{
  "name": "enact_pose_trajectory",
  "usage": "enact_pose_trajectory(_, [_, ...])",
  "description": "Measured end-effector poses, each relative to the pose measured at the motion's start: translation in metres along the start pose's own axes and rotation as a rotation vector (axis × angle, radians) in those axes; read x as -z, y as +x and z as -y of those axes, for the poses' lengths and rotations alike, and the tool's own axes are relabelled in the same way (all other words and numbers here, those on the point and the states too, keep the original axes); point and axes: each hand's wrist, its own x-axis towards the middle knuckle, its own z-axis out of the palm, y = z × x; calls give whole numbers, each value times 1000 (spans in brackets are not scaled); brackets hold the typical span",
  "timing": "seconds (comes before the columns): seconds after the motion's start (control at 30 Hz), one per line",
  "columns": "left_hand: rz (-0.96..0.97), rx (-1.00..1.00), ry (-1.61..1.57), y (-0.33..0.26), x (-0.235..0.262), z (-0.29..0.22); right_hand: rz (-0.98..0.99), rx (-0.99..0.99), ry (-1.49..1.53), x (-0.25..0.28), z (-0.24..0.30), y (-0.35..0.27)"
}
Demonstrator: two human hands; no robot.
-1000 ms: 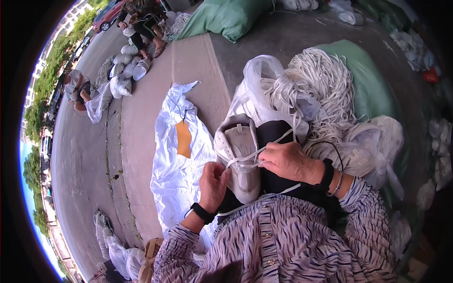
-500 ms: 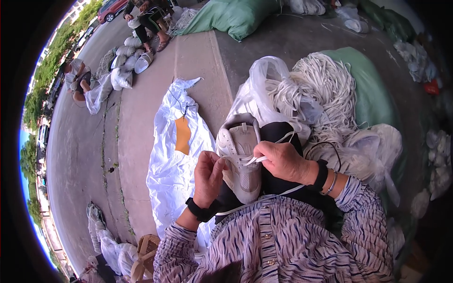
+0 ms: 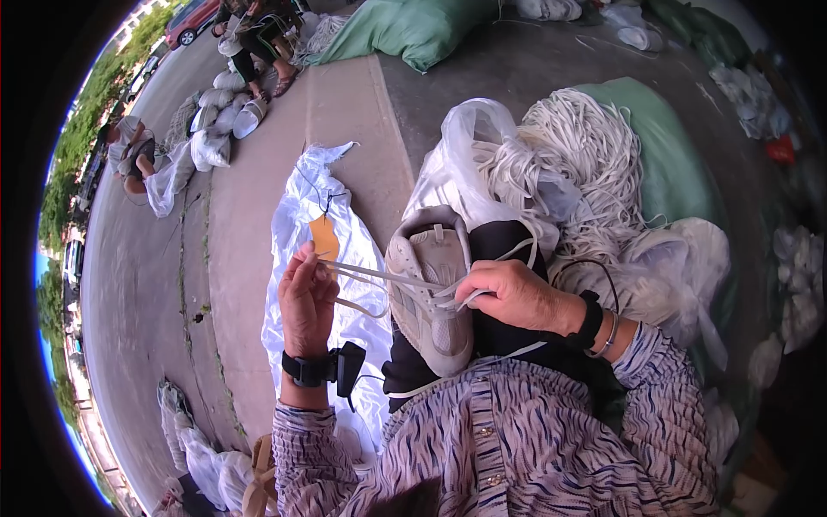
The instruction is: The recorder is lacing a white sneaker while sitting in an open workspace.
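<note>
From the head view I read the work area as follows.

1. Shoe. A beige sneaker (image 3: 428,293) lies at the centre of the frame, on the person's lap over a dark cloth (image 3: 508,332), toe toward the lower edge and opening toward the upper edge.

2. Left hand. The left hand (image 3: 306,302) sits left of centre, raised beside the sneaker and apart from it. Its fingers are closed in a pinch on the white lace (image 3: 379,277), which runs taut from the fingertips rightward to the sneaker's eyelets. A second strand loops below it. A black wrist device (image 3: 326,368) is strapped just below this hand.

3. Right hand. The right hand (image 3: 512,293) rests at the right side of the sneaker, touching its upper. Its fingers are curled closed around the lace where it crosses the eyelets; I cannot tell which strand it grips. A black band (image 3: 591,320) and a thin bracelet sit on that wrist.

4. Surroundings. A white plastic sheet (image 3: 297,224) with an orange tag (image 3: 324,237) lies on the concrete left of the sneaker. A clear bag (image 3: 465,151) and a heap of white laces (image 3: 586,155) fill the upper right of centre, against a green sack (image 3: 668,164). A second green sack (image 3: 413,30) lies at the upper edge. Other people sit at the upper left of the frame among pale bundles (image 3: 207,146).
</note>
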Motion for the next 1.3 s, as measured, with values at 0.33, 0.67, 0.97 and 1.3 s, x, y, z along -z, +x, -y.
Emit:
enact_pose_trajectory(0.33, [61, -13, 155, -21, 12, -24, -188, -140, -161, 2, -10, -9])
enact_pose_trajectory(0.67, [37, 339, -74, -45, 51, 0, -198, -430, 251, 35, -20, -58])
enact_pose_trajectory(0.97, [480, -599, 1480, -41, -60, 28, -353, 79, -197, 20, -19, -13])
enact_pose_trajectory(1.3, [591, -813, 1788, -25, -75, 50, 35, -224, -323, -7, -5, -20])
